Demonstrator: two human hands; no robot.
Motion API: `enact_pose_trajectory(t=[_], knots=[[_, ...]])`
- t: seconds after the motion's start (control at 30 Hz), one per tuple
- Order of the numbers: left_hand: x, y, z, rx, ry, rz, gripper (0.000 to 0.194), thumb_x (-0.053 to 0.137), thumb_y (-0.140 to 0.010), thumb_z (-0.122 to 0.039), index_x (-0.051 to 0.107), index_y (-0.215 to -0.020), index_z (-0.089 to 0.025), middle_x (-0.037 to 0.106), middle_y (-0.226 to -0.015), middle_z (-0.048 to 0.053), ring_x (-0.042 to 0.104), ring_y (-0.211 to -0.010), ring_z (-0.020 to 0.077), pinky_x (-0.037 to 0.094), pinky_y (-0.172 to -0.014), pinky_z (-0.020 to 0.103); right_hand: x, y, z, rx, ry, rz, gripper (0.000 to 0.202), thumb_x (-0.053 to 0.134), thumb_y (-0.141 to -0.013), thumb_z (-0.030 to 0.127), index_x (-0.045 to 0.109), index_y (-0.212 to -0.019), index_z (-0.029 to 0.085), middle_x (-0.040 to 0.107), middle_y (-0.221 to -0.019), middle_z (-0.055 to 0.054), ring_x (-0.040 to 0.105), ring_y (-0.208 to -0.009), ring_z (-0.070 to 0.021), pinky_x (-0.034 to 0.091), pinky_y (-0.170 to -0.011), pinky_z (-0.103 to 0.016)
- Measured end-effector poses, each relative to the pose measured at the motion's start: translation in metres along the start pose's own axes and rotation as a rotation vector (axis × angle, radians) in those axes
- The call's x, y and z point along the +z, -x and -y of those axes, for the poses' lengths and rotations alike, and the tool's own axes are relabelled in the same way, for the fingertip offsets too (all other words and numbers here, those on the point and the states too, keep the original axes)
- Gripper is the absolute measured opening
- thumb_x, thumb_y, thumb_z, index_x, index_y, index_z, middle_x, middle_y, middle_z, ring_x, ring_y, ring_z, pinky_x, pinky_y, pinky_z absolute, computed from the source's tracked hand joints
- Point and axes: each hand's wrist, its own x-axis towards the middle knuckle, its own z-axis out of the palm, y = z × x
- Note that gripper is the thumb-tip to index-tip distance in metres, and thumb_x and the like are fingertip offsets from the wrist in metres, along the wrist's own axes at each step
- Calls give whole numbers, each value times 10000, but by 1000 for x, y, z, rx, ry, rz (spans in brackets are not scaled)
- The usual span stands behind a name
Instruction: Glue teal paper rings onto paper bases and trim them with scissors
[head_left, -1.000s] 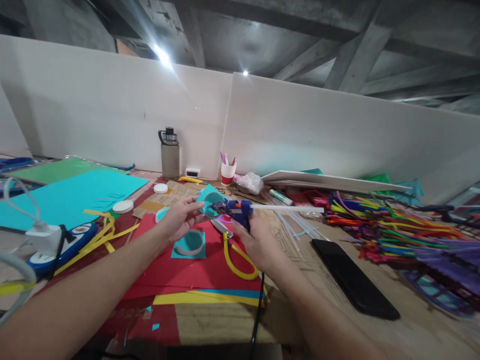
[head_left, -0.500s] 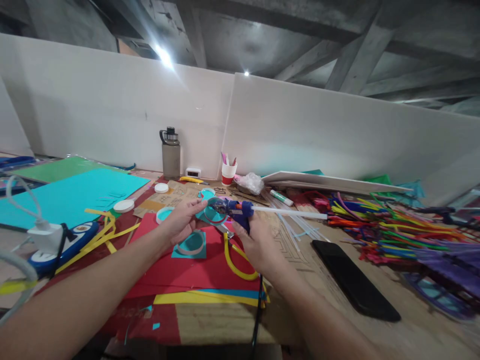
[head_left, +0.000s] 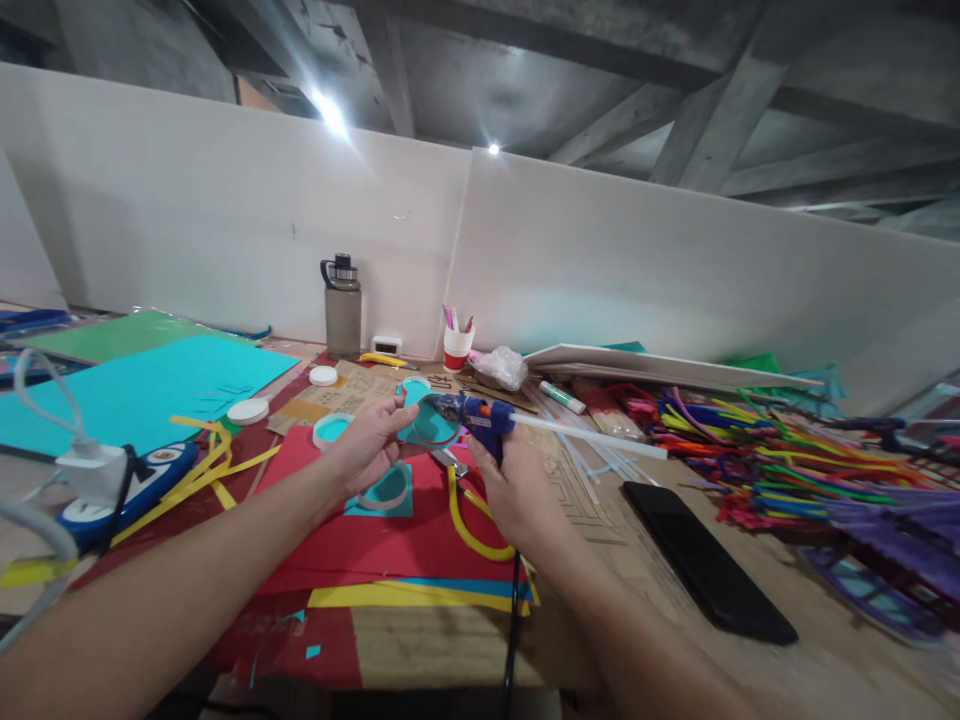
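My right hand (head_left: 514,480) is wrapped round a blue hot glue gun (head_left: 484,422) with a long white glue stick (head_left: 592,436) out of its back. Its nozzle points left, over a turquoise paper piece with a round rim (head_left: 435,425). Thumb and fingers of my left hand (head_left: 379,440) pinch that piece at its left edge. Below them a white ring (head_left: 386,490) lies on a turquoise paper square, on red paper sheets (head_left: 337,555). Scissors with yellow handles (head_left: 480,548) lie beneath the glue gun. Whether glue is coming out cannot be made out.
A black phone (head_left: 705,560) and many coloured pipe cleaners (head_left: 787,460) lie to the right. Behind stand a bottle (head_left: 343,315) and a cup of pens (head_left: 458,350). A power strip (head_left: 135,500) and yellow strips (head_left: 202,480) are left. The glue gun's cord (head_left: 513,620) hangs over the front edge.
The glue gun has tipped, its glue stick now sloping down to the right, and has shifted slightly right. The turquoise piece in my left hand has turned a little, showing more of its face.
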Motion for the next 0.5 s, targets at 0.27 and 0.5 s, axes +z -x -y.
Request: enact_pose_trajectory(t=[0.27, 0.5], knots=[[0, -1, 4, -7, 30, 0, 136, 576, -826, -218, 604, -937, -145, 697, -917, 86, 669, -864, 204, 539, -835, 399, 2, 1, 1, -20, 10, -21, 318, 426, -900, 311, 548, -1150, 158, 646, -1031, -128, 598, -959, -272, 456, -795, -372], [1, 2, 1, -37, 77, -14, 102, 552, -830, -179, 610, -893, -123, 699, -871, 91, 667, -885, 219, 536, -838, 401, 6, 2, -3, 0, -15, -40, 308, 435, -901, 314, 555, -1129, 147, 640, -1011, -122, 589, -959, -256, 447, -822, -365]])
